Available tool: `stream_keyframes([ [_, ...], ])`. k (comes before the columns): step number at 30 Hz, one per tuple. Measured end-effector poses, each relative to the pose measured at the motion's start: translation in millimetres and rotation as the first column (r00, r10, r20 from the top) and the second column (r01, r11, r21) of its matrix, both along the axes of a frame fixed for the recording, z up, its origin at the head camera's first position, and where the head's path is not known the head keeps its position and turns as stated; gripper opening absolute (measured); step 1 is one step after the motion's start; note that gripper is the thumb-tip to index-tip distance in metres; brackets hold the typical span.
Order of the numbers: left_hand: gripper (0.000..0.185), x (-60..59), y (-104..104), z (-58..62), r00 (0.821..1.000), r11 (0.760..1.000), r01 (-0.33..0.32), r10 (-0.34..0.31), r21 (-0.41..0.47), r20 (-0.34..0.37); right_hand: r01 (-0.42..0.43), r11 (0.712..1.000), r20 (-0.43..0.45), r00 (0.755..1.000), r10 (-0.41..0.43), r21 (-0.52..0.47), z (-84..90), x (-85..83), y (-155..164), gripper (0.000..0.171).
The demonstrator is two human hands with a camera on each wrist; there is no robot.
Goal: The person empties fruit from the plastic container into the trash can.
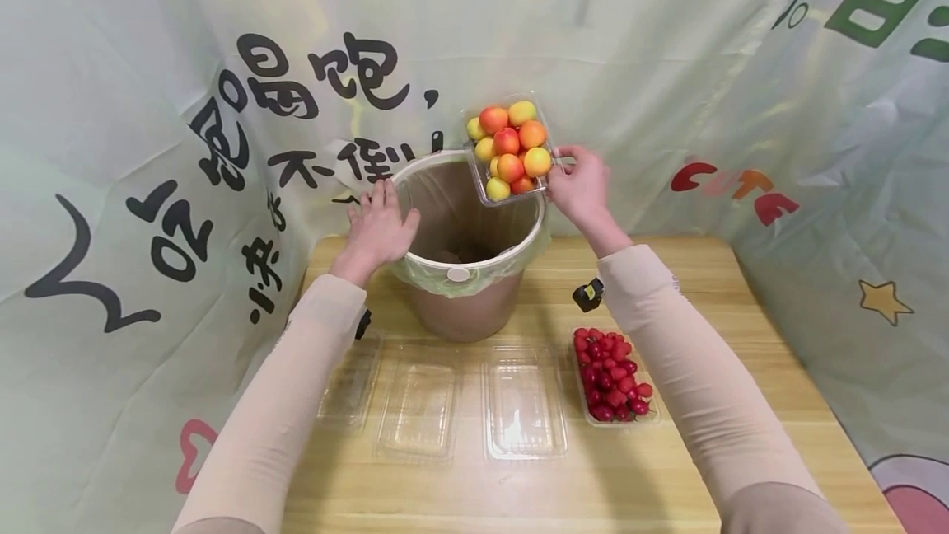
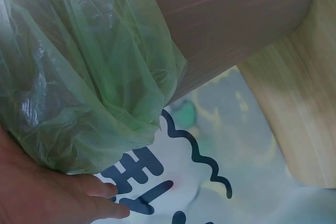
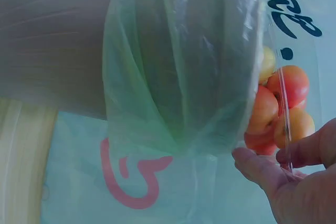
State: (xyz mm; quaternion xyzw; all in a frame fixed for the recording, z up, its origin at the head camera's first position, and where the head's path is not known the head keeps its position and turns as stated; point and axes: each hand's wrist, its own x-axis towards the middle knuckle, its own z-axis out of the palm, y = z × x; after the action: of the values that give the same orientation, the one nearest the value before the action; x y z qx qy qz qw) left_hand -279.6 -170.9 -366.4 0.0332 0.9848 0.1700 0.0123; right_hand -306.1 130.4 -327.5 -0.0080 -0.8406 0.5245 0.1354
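Nearest: wooden worktop (image 1: 460, 493), the bin as landmark. On the bin's near side, three transparent trays (image 1: 525, 406) lay in a row, the leftmost partly behind the left sleeve (image 1: 274, 410). Near and to the right of the bin stood a clear punnet (image 1: 624, 421) filled with red fruit (image 1: 610, 377). Beyond the trays, the bin (image 1: 463, 316) itself: brownish, upright, pale rim, green liner (image 2: 105, 77) folded down outside. Left hand (image 1: 380, 225) at the bin's left rim, fingers straight and spread, gripping nothing; firm contact could not be told. Right hand (image 1: 582, 184) pinched one edge of a fruit tray (image 1: 488, 201), holding yellow and red fruit (image 1: 511, 151) above the bin's far right rim. Behind the bin hung printed cloth (image 1: 645, 89), black characters to its left.
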Motion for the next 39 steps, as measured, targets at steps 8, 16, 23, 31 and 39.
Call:
stream_keyframes([
  [8,0.084,1.1,1,2.3,1.000,1.000,-0.005,0.005,0.008,0.006,0.047,0.991,-0.127,0.991,-0.031,0.124,-6.8,1.4,-11,0.037],
  [16,0.084,-0.7,0,0.4,1.000,1.000,-0.002,0.002,0.000,-0.010,0.052,0.987,-0.160,0.987,-0.027,0.154,-9.1,3.6,-18,0.034],
  [23,0.085,0.2,1,0.5,1.000,1.000,-0.003,0.003,0.010,-0.011,0.056,0.983,-0.204,0.979,-0.019,0.174,-9.6,3.8,-21,0.034],
  [31,0.084,0.2,1,-0.1,1.000,1.000,-0.001,0.001,0.007,-0.011,0.038,0.990,-0.206,0.978,-0.009,0.139,-10.3,3.5,-24,0.033],
  [39,0.085,0.0,1,0.2,1.000,1.000,-0.004,0.004,0.008,-0.003,0.022,0.989,-0.279,0.960,0.019,0.144,-13.4,4.3,-24,0.030],
])
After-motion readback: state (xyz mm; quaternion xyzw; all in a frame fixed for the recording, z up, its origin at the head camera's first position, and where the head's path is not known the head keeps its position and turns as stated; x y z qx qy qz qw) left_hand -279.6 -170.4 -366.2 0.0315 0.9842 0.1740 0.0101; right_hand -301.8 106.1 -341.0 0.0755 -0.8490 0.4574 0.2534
